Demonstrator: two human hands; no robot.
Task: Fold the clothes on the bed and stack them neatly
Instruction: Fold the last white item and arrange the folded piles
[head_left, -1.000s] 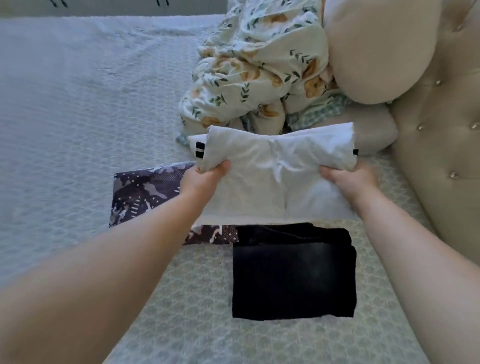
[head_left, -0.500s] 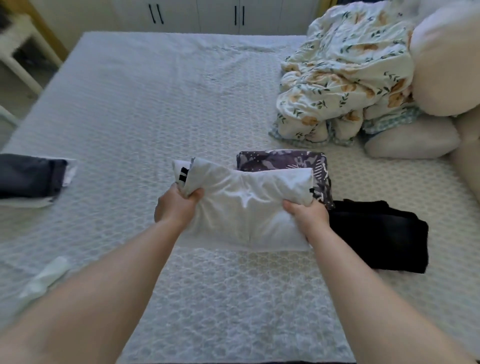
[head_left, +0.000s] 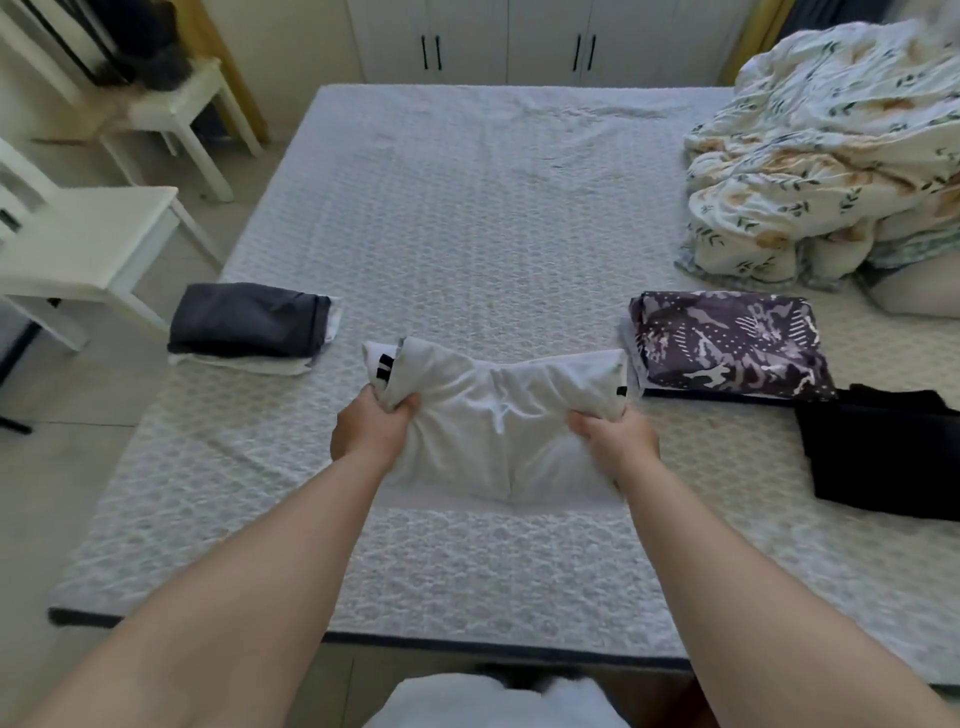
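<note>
Head view, only one. Both hands out front at frame centre, each gripping one end of a folded white garment (head_left: 493, 415). Left hand (head_left: 371, 428) has its fingers curled round the left end, bunching the cloth; a small black stripe mark shows on the cloth just above the knuckles. Right hand (head_left: 613, 441) is curled on the right end, thumb on top; another small black tag sits near that corner. Garment sags a bit in the middle, with its lower edge toward the near side of the bed (head_left: 467, 218); cannot tell if it's resting on the bedspread or lifted clear.

Left of centre, near the bed's left edge: a folded dark grey garment (head_left: 249, 319) on top of a folded white piece (head_left: 244, 364), a small stack, well apart from the held garment. Right of centre: a folded purple patterned garment (head_left: 727, 345) lying flat, with white layers showing under its left edge, just beside the right end of the held garment. Lower right of that, touching or overlapping its near corner: a folded black garment (head_left: 883, 457), partly cut by the frame edge.

Upper right: a crumpled floral duvet (head_left: 821, 156) heaped on the bed, with a pale pillow (head_left: 919, 291) partly visible below it at the right edge. Upper left, off the bed: a white chair (head_left: 78, 234) and a white side table (head_left: 176, 109). Top centre: white wardrobe doors (head_left: 509, 41) with black handles. Bottom centre: the person's white clothing (head_left: 493, 701), blurred.
</note>
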